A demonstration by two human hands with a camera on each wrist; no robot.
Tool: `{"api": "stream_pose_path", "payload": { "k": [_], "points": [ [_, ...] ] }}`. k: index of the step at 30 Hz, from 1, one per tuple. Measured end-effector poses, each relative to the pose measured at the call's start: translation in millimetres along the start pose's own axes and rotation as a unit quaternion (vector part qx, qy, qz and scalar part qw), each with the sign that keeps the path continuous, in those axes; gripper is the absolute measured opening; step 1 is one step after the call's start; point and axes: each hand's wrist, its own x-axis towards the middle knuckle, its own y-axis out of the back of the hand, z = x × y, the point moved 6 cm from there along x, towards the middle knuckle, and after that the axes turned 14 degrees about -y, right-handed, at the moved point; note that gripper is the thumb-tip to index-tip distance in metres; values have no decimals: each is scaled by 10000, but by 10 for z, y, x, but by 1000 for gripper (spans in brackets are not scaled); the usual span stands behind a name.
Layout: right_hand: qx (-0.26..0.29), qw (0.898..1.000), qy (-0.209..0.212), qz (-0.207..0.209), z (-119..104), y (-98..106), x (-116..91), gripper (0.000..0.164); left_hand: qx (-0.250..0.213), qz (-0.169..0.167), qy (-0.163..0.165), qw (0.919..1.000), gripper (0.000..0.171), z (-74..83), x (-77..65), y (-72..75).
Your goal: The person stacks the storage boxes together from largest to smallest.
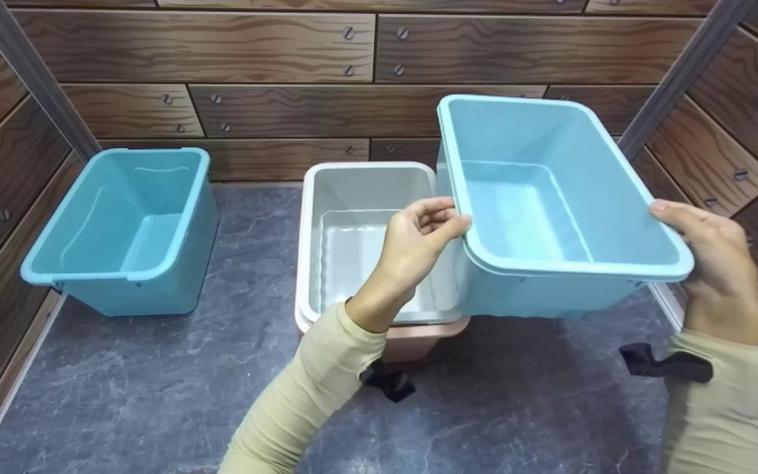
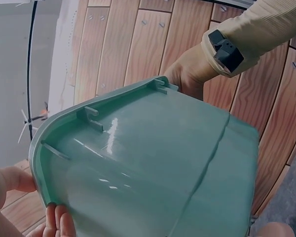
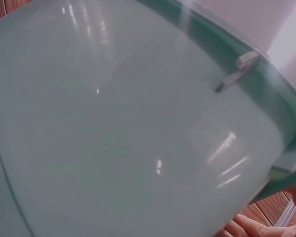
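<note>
A light blue plastic bin (image 1: 580, 268) is held up at the right, tilted, its open top facing the head camera. My left hand (image 1: 415, 240) pinches its left rim between thumb and fingers. At the right front corner, my right hand (image 1: 721, 253) grips the rim, thumb on top and fingers hidden below. The left wrist view shows the outer wall of the light blue bin (image 2: 153, 153) and small hooks under the rim. Behind my left hand stands a grey-white bin (image 1: 310, 237), nested in a pink bin (image 1: 412, 345).
A teal bin (image 1: 204, 257) sits on the dark stone-patterned floor (image 1: 254, 263) at the left. Wood-patterned walls (image 1: 274, 49) enclose the back and both sides, with grey posts (image 1: 682, 72) at the back corners.
</note>
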Motion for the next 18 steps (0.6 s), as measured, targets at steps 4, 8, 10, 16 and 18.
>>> {"api": "stream_pose_path", "payload": {
  "k": [4,8,10,16,18],
  "points": [
    [64,9999,-18,-119,16,-25,14,22,-36,8,23,10000,36,-3,4,17],
    [154,9996,-22,-227,25,-40,21,23,-133,2,56,9999,37,-22,12,31],
    [156,9996,-9,-255,22,-45,24,23,-163,-3,43,9999,37,-27,14,38],
    [69,9997,-67,-217,10,-41,59,22,-199,13,-5,9998,36,-26,17,62],
    [41,9997,-120,-191,10,-35,80,22,-253,0,-7,9997,36,-25,19,69]
  ]
}}
